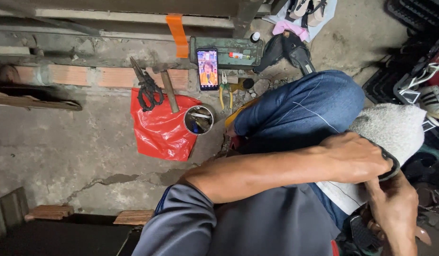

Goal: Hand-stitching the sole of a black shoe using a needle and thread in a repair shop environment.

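My left arm reaches across my body to the right. My left hand (357,159) is closed over a dark, black-edged piece that looks like a shoe (392,167), pressed against a grey-white towel (395,125) draped on my knee. My right hand (395,206) sits just below it at the lower right, with its fingers tucked under the left hand and hidden. My raised knee in blue jeans (300,106) is just to the left of the towel. Another dark shoe sole (364,233) lies beneath my right wrist.
On the concrete floor lie a red plastic bag (158,130), black scissors (148,90), a metal can (198,120) with tools, yellow-handled pliers (225,94) and a phone (207,68) showing a video. Shoes are piled at the right (430,95) and top (305,9).
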